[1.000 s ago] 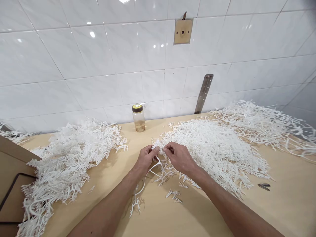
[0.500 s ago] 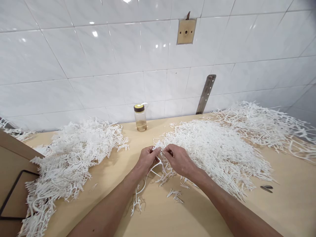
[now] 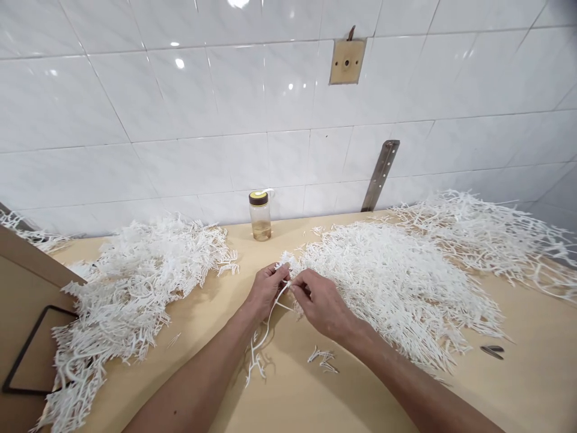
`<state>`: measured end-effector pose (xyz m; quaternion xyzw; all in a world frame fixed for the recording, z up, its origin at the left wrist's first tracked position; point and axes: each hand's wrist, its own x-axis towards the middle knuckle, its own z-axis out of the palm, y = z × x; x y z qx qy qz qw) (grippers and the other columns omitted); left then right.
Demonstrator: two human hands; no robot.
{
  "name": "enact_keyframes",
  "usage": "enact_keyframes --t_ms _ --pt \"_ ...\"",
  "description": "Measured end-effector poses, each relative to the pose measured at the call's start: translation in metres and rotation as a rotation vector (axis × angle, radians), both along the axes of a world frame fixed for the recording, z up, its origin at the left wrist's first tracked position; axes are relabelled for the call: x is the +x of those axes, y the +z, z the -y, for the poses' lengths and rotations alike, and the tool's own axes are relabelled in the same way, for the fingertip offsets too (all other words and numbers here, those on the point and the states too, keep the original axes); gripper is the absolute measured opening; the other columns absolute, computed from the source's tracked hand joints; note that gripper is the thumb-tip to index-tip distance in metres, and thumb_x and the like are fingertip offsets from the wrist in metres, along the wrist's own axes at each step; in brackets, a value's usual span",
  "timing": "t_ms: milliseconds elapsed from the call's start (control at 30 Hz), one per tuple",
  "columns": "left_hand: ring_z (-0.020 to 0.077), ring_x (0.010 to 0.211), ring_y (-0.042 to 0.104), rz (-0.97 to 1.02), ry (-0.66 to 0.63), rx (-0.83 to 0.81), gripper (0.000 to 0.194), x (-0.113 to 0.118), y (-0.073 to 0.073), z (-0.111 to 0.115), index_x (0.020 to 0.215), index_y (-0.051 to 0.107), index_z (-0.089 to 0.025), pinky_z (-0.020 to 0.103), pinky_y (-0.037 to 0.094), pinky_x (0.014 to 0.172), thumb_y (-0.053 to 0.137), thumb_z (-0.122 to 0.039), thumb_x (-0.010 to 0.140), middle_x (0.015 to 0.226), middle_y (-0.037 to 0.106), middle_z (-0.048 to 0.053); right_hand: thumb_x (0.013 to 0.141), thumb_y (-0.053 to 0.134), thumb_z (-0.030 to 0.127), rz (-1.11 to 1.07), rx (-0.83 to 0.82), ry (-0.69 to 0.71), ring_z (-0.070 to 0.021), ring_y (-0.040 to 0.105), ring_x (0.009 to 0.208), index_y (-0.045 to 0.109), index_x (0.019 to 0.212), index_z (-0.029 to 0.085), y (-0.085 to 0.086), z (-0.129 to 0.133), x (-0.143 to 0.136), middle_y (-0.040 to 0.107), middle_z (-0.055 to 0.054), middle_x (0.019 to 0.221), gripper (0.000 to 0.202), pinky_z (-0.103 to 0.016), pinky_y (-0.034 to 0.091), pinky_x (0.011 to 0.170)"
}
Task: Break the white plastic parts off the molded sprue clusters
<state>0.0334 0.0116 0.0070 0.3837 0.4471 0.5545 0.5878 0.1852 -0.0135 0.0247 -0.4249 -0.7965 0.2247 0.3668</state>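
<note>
My left hand [image 3: 267, 287] is closed, its thumb and fingers pinching a thin white branching plastic sprig [image 3: 260, 343] that trails down toward the table's front. Beside it, my right hand [image 3: 316, 299] has thumb and forefinger pinched on another part of this sprig, close to the left fingertips. White bits bunch just above the left fingertips; exactly how they join the sprig is hidden. A large pile of white sprigs [image 3: 387, 276] lies right behind and beside my right hand. A few loose white pieces [image 3: 323, 357] lie in front of it.
Another white heap [image 3: 148, 270] covers the table's left side, near a brown box [image 3: 27, 300] with a black wire handle. A lidded bottle [image 3: 260, 218] stands by the tiled wall. Longer white branches [image 3: 487, 234] lie back right; small dark metal snips [image 3: 492, 351] sit at the right.
My right hand has shifted slightly down along the sprig, and the dangling branches under the hands have swung and moved. The whole view has drifted a little.
</note>
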Motion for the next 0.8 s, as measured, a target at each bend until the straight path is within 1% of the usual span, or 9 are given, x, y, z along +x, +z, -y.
enact_keyframes --t_ms 200,300,367,433,467,567,633,733,800 --pt "0.0060 0.043 0.038 0.006 -0.069 -0.027 0.044 -0.002 -0.006 -0.004 0.058 0.060 -0.014 0.021 0.028 0.044 0.082 -0.052 0.063 0.051 0.051 -0.001 0.086 0.052 0.027 -0.090 -0.085 -0.177 -0.0151 0.053 0.060 0.058 0.076 0.021 0.006 -0.017 0.018 0.061 0.000 0.067 0.014 -0.027 0.040 0.055" --pt "0.0057 0.042 0.037 0.016 -0.107 -0.038 0.043 -0.003 -0.010 -0.005 0.059 0.060 -0.014 0.021 0.026 0.043 0.082 -0.052 0.064 0.050 0.050 -0.001 0.086 0.051 0.027 -0.046 -0.051 -0.226 -0.0155 0.053 0.059 0.058 0.075 0.021 0.005 -0.023 0.025 0.062 0.000 0.066 0.014 -0.028 0.041 0.056" --pt "0.0053 0.043 0.038 0.011 -0.120 -0.027 0.042 -0.003 -0.012 -0.006 0.059 0.062 -0.014 0.020 0.026 0.043 0.081 -0.051 0.066 0.051 0.051 -0.001 0.085 0.051 0.026 -0.001 -0.004 -0.249 -0.0156 0.055 0.062 0.059 0.079 0.020 0.003 -0.025 0.027 0.065 -0.002 0.074 0.011 -0.029 0.043 0.061" --pt "0.0049 0.044 0.038 0.001 -0.128 -0.013 0.042 -0.004 -0.013 -0.007 0.061 0.063 -0.013 0.020 0.026 0.044 0.080 -0.050 0.068 0.053 0.052 -0.001 0.086 0.051 0.026 0.034 0.005 -0.242 -0.0154 0.058 0.064 0.061 0.083 0.020 0.003 -0.026 0.028 0.067 -0.004 0.083 0.012 -0.030 0.044 0.065" --pt "0.0048 0.044 0.038 -0.001 -0.131 -0.011 0.041 -0.004 -0.013 -0.007 0.062 0.063 -0.013 0.020 0.026 0.044 0.080 -0.050 0.068 0.053 0.052 -0.001 0.087 0.050 0.027 0.044 -0.014 -0.221 -0.0153 0.058 0.064 0.063 0.083 0.020 0.003 -0.025 0.027 0.068 -0.003 0.083 0.015 -0.030 0.044 0.065" --pt "0.0052 0.043 0.038 0.023 -0.142 -0.018 0.041 -0.004 -0.013 -0.006 0.062 0.064 -0.013 0.020 0.025 0.044 0.080 -0.050 0.068 0.051 0.051 -0.002 0.090 0.049 0.034 0.066 -0.109 -0.137 -0.0155 0.057 0.061 0.067 0.079 0.021 0.005 -0.022 0.024 0.067 -0.001 0.072 0.025 -0.028 0.042 0.060" --pt "0.0054 0.042 0.038 0.050 -0.143 -0.025 0.042 -0.002 -0.012 -0.005 0.062 0.063 -0.013 0.021 0.026 0.044 0.081 -0.051 0.066 0.050 0.051 -0.002 0.091 0.050 0.039 0.065 -0.166 -0.100 -0.0150 0.055 0.059 0.069 0.081 0.021 0.006 -0.019 0.021 0.066 0.000 0.069 0.028 -0.027 0.040 0.058" --pt "0.0057 0.041 0.037 0.059 -0.134 -0.031 0.044 0.001 -0.010 -0.003 0.060 0.062 -0.013 0.021 0.026 0.044 0.083 -0.051 0.062 0.048 0.049 -0.003 0.089 0.053 0.043 0.037 -0.222 -0.083 -0.0143 0.054 0.057 0.070 0.083 0.021 0.004 -0.017 0.016 0.067 0.000 0.068 0.028 -0.027 0.039 0.056" --pt "0.0057 0.041 0.037 0.043 -0.124 -0.024 0.044 0.003 -0.008 -0.002 0.060 0.061 -0.013 0.021 0.026 0.043 0.083 -0.052 0.062 0.047 0.048 -0.003 0.088 0.055 0.042 0.011 -0.232 -0.100 -0.0143 0.054 0.057 0.070 0.080 0.021 0.002 -0.017 0.014 0.066 0.000 0.067 0.027 -0.027 0.038 0.055"
